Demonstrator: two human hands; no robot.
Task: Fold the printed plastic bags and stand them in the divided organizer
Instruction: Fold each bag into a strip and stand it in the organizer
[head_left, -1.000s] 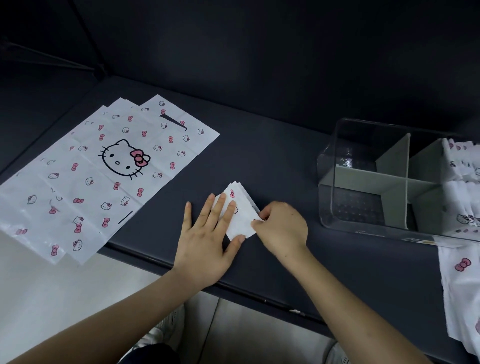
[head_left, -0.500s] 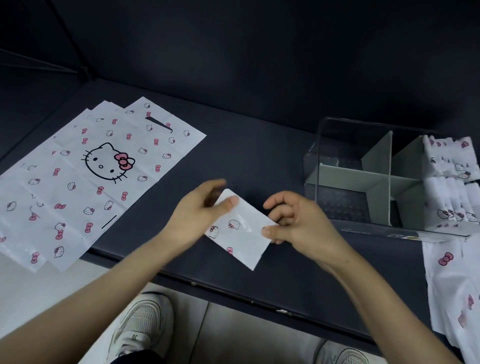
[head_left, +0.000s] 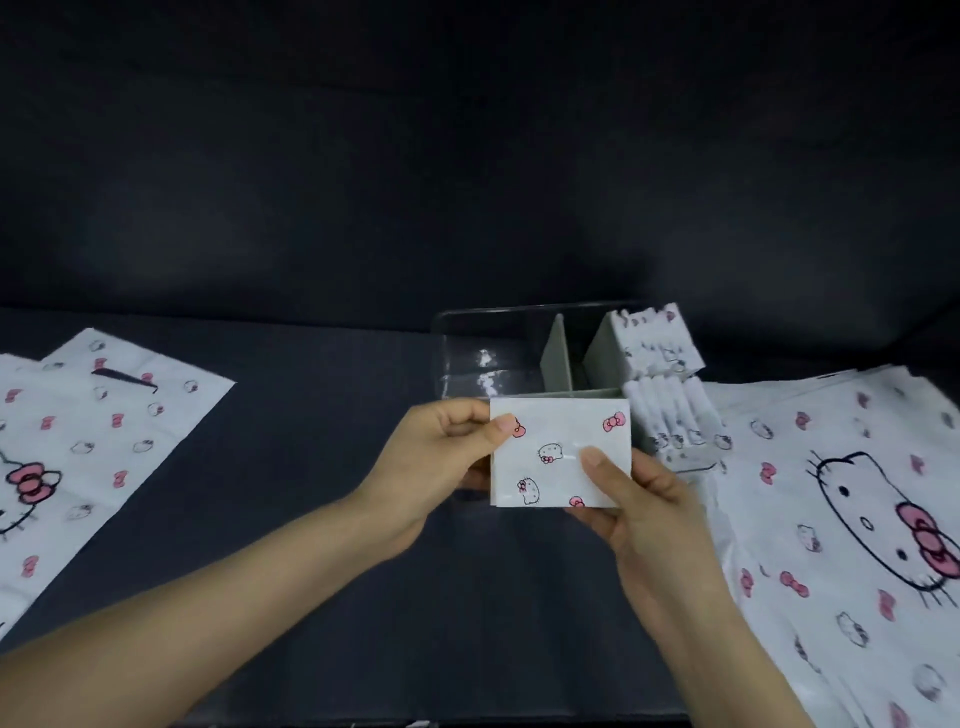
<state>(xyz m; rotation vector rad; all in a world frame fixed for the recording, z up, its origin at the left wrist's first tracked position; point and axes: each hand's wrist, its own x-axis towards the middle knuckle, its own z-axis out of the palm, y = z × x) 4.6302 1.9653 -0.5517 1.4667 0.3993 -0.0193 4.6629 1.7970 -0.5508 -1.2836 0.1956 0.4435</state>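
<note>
A folded white bag (head_left: 558, 441) printed with cat faces and pink bows is held upright in the air, just in front of the clear organizer (head_left: 467, 364). My left hand (head_left: 441, 462) pinches its upper left corner between thumb and fingers. My right hand (head_left: 639, 499) grips its lower right part, thumb on the front. The organizer has grey dividers (head_left: 556, 353). Its two right compartments hold several folded bags (head_left: 660, 343) standing on edge. The left compartments look bare.
A stack of flat printed bags (head_left: 841, 519) lies on the dark table (head_left: 311, 467) to the right of the organizer. More flat printed bags (head_left: 78, 441) lie at the left. A dark wall stands behind the table.
Both hands lifted the folded bag off the table and carried it right, up to the organizer's front. The view swung right, so the right stack of flat bags now shows.
</note>
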